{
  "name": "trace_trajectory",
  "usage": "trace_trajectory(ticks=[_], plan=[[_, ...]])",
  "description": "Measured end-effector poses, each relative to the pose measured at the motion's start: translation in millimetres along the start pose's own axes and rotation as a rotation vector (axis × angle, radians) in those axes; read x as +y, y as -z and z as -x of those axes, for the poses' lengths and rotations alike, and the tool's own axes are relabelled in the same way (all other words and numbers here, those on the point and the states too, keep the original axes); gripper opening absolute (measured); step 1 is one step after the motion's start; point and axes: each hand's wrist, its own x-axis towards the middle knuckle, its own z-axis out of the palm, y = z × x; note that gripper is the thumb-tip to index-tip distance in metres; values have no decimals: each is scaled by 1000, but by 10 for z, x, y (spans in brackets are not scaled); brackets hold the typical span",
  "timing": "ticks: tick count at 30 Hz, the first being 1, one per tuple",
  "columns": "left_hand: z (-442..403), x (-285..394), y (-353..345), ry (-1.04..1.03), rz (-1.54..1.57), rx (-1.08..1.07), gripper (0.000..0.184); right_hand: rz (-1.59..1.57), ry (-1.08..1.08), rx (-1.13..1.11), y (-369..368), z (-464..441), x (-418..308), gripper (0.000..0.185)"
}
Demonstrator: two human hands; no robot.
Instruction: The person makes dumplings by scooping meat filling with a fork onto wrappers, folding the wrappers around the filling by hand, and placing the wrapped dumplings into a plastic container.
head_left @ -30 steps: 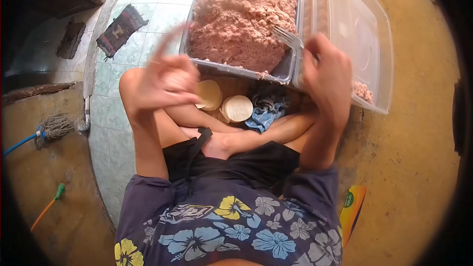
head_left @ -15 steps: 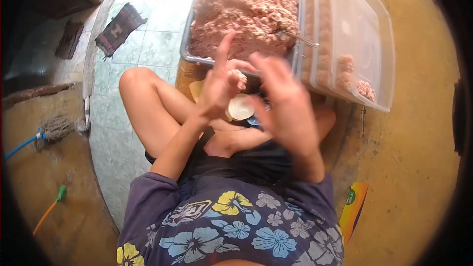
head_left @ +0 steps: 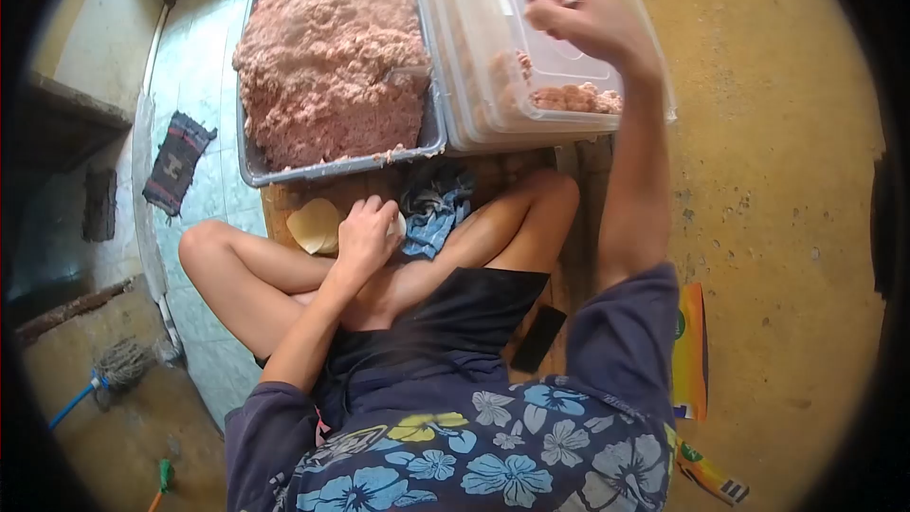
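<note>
My left hand [head_left: 370,232] is low in front of my crossed legs, its bent fingers closed at a stack of round white wrappers [head_left: 399,226] that they partly cover. A cream-coloured round wrapper or sheet [head_left: 315,226] lies left of it. My right hand [head_left: 592,19] is raised over the clear plastic container [head_left: 640,62], fingers curled in; whatever they may hold is hidden. Small meat-filled dumplings [head_left: 569,99] sit along the container's near edge. Ahead, a grey tub [head_left: 332,171] is heaped with pink ground meat [head_left: 327,66]; a spoon's handle [head_left: 408,72] sticks out of it.
The container tops a stack of similar ones [head_left: 455,85] beside the tub. A blue cloth [head_left: 434,223] lies by my left hand, and a dark phone-like slab [head_left: 538,338] near my thigh. A yellow-orange packet [head_left: 695,351] is at right, a mop [head_left: 121,363] at left.
My hands were together in front of me, with a small meat piece at the left one. Now the left is down at the wrappers and the right is over the container. The view has shifted.
</note>
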Motion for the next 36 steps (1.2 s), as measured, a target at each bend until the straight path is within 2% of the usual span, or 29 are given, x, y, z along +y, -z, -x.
trace_trajectory(ticks=[2,3,5,8,11,14,16,18,19,21,23,24,25,27,28,29,32,33,36], plan=[[-14,-21,2,-11,5,25,22,95,32,-70,-189,-277,276,33],[-18,-42,3,-17,15,38,21,251,52,-179,-221,-331,230,33],[17,-65,-28,-7,48,58,18,1,-192,-310,-243,-349,146,35],[39,-93,-32,5,53,59,11,-171,-131,-329,-271,-294,125,40],[47,-164,-6,6,134,25,9,-370,-229,-314,-283,-251,129,44],[66,-188,71,8,310,63,9,-152,-351,-288,-260,-163,-80,51],[67,-134,222,13,470,83,14,250,115,88,-264,-36,-149,40],[98,-140,289,83,976,115,15,313,245,255,-317,150,-530,34],[157,-135,292,118,1234,130,16,192,109,218,-476,269,-1003,33],[193,-125,319,27,1854,218,24,590,360,154,-1355,217,-1246,27],[271,-6,485,196,2110,277,33,1060,278,117,-2106,28,-876,20],[313,-3,579,190,2228,269,43,1047,183,99,-2361,-94,-688,20],[338,-21,559,37,2479,301,52,1034,95,65,-2503,-169,-580,21],[448,-17,736,130,2592,424,59,944,-100,-277,-2323,-224,-878,20],[522,-104,684,-6,2633,366,63,943,-88,-301,-2115,-213,-1154,20],[583,-174,634,11,2642,400,65,944,-81,-321,-1977,-163,-1374,19],[650,-233,532,68,2693,454,71,699,462,-180,-2121,-61,-1579,15],[652,-210,520,99,2718,439,70,607,604,-164,-2446,-126,-1397,14],[626,-304,553,170,2696,408,67,736,475,-206,-2722,-462,-1627,7]])
